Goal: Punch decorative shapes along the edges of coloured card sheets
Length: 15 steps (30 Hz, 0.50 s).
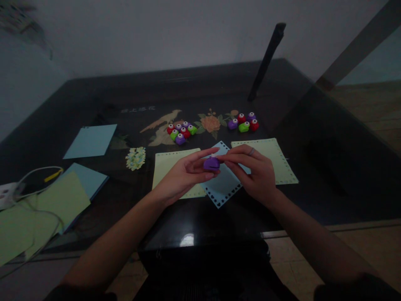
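A purple craft punch point(211, 164) with a white button on top is held between the fingers and thumb of my left hand point(183, 171), its slot facing me. My right hand point(255, 171), with a ring on one finger, has its fingertips pinched together at the punch's right edge. Whether they grip the punch or a tiny thing is hidden. Under both hands lies a blue paper sheet point(222, 190), turned cornerwise, with hearts, stars and other shapes cut along its edges. It partly overlaps a pale yellow sheet point(163, 167) on the left.
Another punched yellow sheet point(283, 167) lies right. Behind are two clusters of coloured punches point(180, 139) point(244, 126). Leftward are a pile of paper cut-outs point(135, 159), blue sheets point(92, 141), yellow paper point(62, 205) and a white cable point(31, 170). A black post point(267, 60) rises behind.
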Motion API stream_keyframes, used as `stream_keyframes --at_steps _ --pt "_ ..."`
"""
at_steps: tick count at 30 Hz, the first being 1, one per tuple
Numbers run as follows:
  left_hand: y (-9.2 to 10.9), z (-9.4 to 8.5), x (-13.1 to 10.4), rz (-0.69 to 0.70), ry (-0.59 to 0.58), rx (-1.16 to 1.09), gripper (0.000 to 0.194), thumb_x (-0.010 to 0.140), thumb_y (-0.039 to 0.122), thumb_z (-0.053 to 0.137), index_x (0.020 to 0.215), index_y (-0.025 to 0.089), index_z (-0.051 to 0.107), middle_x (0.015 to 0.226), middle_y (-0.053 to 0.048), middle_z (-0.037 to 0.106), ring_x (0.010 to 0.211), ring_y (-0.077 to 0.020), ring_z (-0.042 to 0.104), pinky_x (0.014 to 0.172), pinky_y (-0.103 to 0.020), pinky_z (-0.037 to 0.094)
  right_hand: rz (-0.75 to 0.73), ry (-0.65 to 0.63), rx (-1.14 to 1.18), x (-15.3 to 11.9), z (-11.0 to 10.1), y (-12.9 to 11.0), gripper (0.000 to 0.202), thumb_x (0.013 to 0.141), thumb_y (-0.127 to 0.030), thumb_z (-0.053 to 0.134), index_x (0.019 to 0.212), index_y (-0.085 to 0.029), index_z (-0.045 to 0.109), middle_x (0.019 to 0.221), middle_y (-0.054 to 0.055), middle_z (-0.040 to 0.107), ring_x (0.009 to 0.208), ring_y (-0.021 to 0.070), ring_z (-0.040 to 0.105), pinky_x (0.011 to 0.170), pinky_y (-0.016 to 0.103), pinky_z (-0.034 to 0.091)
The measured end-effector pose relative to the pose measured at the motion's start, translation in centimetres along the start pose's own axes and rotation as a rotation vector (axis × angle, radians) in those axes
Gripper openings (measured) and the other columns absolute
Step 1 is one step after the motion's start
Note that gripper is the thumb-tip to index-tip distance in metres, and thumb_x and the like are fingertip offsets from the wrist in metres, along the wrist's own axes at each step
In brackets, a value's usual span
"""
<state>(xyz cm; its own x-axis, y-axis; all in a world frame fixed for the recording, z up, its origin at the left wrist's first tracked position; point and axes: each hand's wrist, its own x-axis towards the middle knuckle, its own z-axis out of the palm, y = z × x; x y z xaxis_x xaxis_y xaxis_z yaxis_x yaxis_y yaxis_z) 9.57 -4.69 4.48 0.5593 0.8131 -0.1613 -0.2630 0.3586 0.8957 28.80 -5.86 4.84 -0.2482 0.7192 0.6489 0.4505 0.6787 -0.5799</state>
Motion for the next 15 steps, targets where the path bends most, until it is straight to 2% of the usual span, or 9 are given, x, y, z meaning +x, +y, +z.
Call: stream_keyframes --at_steps 2,5,8,10,12,15 --pt "0.0 0.0 0.0 0.001 0.005 -0.004 0.059 0.067 0.01 0.074 0.123 0.023 0.058 0.11 -0.006 0.067 0.098 -0.0181 0.063 0.093 -0.033 0.046 0.037 0.016 -0.004 0.1 -0.1 0.1 0.019 0.087 -0.018 0.054 0.097 -0.024 0.069 0.085 0.003 0.066 0.08 0.0154 0.062 0.072 0.03 0.05" --pt "0.1 0.1 0.0 -0.003 0.01 -0.036 0.058 0.067 0.01 0.074 0.122 0.021 0.058 0.11 -0.008 0.067 0.097 -0.0178 0.063 0.092 -0.032 0.046 0.171 0.007 -0.038 0.2 -0.3 1.4 0.018 0.087 -0.021 0.053 0.096 -0.022 0.068 0.087 0.004 0.068 0.078 0.016 0.062 0.066 0.028 0.05" --pt "0.1 0.0 0.1 -0.025 0.003 -0.08 0.057 0.068 0.008 0.072 0.122 0.02 0.057 0.113 -0.009 0.066 0.091 -0.0154 0.064 0.09 -0.03 0.047 0.323 -0.092 -0.104 0.2 -0.7 3.6 0.017 0.084 -0.023 0.056 0.097 -0.02 0.067 0.086 0.005 0.069 0.074 0.0173 0.063 0.06 0.029 0.05" --pt "0.1 -0.1 0.1 -0.04 -0.002 -0.109 0.056 0.069 0.006 0.071 0.121 0.021 0.057 0.114 -0.009 0.065 0.088 -0.0132 0.064 0.087 -0.027 0.047 0.373 -0.136 -0.167 0.1 -1.0 4.6 0.016 0.082 -0.022 0.058 0.094 -0.019 0.068 0.084 0.006 0.069 0.073 0.0183 0.063 0.06 0.03 0.051" --pt "0.1 -0.1 0.1 -0.047 -0.007 -0.144 0.053 0.07 0.006 0.07 0.12 0.021 0.058 0.115 -0.008 0.065 0.085 -0.0115 0.064 0.085 -0.025 0.048 0.377 -0.122 -0.178 0.3 -1.4 4.7 0.014 0.082 -0.022 0.057 0.091 -0.018 0.068 0.085 0.006 0.068 0.075 0.0185 0.063 0.062 0.031 0.051" --pt "0.0 -0.1 0.1 -0.047 -0.003 -0.205 0.044 0.074 0.01 0.068 0.117 0.021 0.06 0.113 -0.007 0.065 0.085 -0.0104 0.063 0.083 -0.023 0.048 0.277 -0.071 -0.101 0.7 -1.6 3.2 0.012 0.084 -0.022 0.057 0.086 -0.02 0.068 0.084 0.005 0.068 0.077 0.0173 0.063 0.065 0.029 0.05"
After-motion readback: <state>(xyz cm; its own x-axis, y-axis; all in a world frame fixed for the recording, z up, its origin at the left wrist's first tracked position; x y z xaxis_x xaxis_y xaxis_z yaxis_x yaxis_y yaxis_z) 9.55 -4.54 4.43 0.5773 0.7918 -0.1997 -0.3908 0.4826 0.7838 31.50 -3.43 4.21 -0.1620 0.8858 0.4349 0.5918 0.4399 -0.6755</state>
